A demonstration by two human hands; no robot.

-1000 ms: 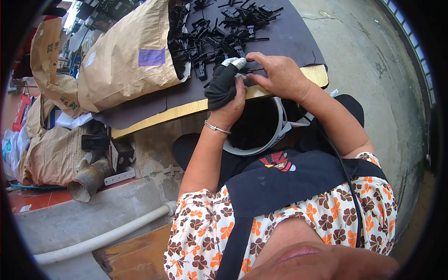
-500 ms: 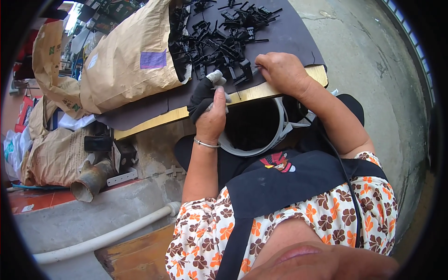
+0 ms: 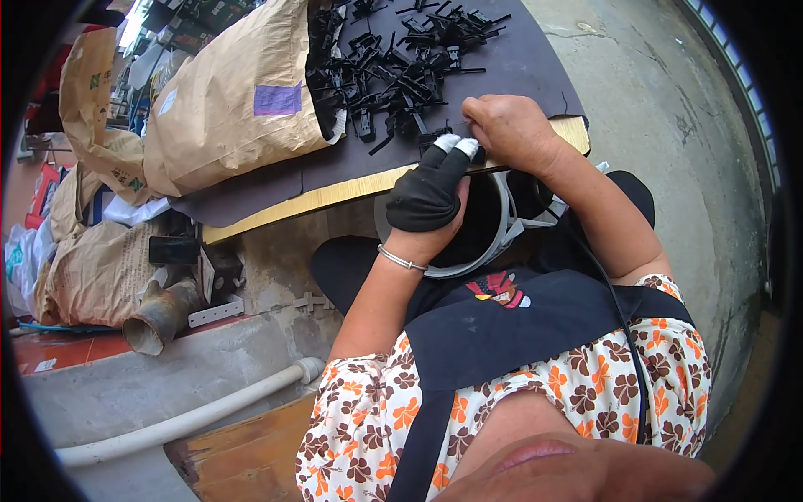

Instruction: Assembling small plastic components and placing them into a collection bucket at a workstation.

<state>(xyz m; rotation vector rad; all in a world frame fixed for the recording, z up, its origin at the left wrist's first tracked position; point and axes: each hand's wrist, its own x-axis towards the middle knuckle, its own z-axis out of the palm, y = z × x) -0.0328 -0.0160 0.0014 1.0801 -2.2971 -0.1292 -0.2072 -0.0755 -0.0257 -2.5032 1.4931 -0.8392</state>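
Observation:
My left hand (image 3: 425,191), in a black glove with white-covered fingertips, bends over the table's front edge. Its fingers are closed over a small black plastic part (image 3: 479,157), mostly hidden beneath them. Close against those fingertips is my right hand (image 3: 512,132), bare, thumb and forefinger pinched together. What the pinch holds is hidden. Just beyond my hands lies a loose heap of black plastic parts (image 3: 401,79) with thin prongs, on a dark table cover (image 3: 535,75).
A large brown paper sack (image 3: 226,100) lies on the table to the left, its mouth toward the heap. Below the yellow table edge (image 3: 335,194) stands a grey-rimmed bucket (image 3: 504,219). Another paper sack (image 3: 100,276), a rusty pipe piece (image 3: 159,318) and a white pipe (image 3: 184,431) are lower left.
My left hand has moved right and turned palm down, its fingers now beside my right hand over the black part. The right hand has stayed nearly in place.

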